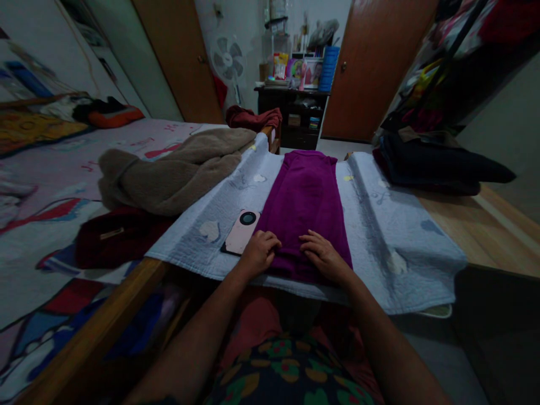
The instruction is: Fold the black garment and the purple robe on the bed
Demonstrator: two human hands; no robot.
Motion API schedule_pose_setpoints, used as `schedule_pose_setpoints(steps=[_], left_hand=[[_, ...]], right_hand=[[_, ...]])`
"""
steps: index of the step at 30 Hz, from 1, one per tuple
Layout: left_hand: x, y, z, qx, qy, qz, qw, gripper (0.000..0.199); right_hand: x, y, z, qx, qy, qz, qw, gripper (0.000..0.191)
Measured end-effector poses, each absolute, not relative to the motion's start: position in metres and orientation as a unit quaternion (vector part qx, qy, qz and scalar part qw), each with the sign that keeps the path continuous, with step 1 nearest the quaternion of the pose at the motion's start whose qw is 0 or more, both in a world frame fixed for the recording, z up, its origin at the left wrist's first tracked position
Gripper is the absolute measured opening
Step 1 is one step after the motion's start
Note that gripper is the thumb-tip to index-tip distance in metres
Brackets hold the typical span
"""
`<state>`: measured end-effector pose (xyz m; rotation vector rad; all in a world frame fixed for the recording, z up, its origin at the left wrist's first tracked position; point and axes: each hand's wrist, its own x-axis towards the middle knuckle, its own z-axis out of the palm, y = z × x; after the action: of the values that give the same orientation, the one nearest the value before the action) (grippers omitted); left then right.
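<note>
A purple garment (301, 208), folded into a long narrow shape, lies flat on a light blue quilted cloth (375, 225). On its near left edge rests my left hand (260, 252), fingers loosely bent and a little apart, with no fabric visibly pinched. My right hand (324, 256) lies on the near right part of the same garment, its fingers spread and stretched out over the fabric. Close to my left hand, a pale pink phone (239, 235) with a round dark camera ring lies on the quilted cloth, touching or nearly touching the garment's left side.
Left of the cloth, a grey-brown fuzzy garment (169, 174) and a dark red garment (122, 233) lie on the bed (139, 146). Dark folded clothes (439, 163) are stacked at the right on a wooden surface (498, 230). A wooden rail (105, 320) runs along the left.
</note>
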<state>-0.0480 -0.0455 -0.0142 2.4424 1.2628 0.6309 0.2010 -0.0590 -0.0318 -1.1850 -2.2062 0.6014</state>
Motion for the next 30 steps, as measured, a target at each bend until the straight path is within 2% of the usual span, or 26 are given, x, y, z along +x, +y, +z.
schedule_pose_setpoints(steps=[4, 9, 14, 20, 23, 26, 30], left_hand=[[-0.049, -0.044, -0.01, 0.863, 0.447, 0.175, 0.157, 0.03], [-0.036, -0.053, -0.003, 0.878, 0.421, 0.201, 0.106, 0.035], [-0.018, -0.063, -0.006, 0.898, 0.367, 0.193, 0.152, 0.031], [-0.011, -0.065, -0.005, 0.887, 0.405, 0.157, 0.155, 0.039], [-0.005, -0.066, -0.001, 0.882, 0.433, 0.132, 0.134, 0.041], [0.007, -0.067, 0.002, 0.875, 0.459, 0.115, 0.105, 0.04], [0.021, -0.068, 0.004, 0.866, 0.483, 0.111, 0.067, 0.037]], right_hand=[[0.201, -0.06, -0.031, -0.44, -0.82, 0.224, 0.289, 0.022], [0.203, -0.06, -0.03, -0.436, -0.821, 0.236, 0.283, 0.023], [0.203, -0.062, -0.028, -0.43, -0.817, 0.256, 0.287, 0.026], [0.214, -0.074, -0.018, -0.459, -0.78, 0.263, 0.334, 0.035], [0.224, -0.083, -0.018, -0.494, -0.78, 0.208, 0.323, 0.028], [0.233, -0.09, -0.023, -0.514, -0.782, 0.175, 0.307, 0.034], [0.236, -0.092, -0.029, -0.532, -0.757, 0.188, 0.329, 0.036]])
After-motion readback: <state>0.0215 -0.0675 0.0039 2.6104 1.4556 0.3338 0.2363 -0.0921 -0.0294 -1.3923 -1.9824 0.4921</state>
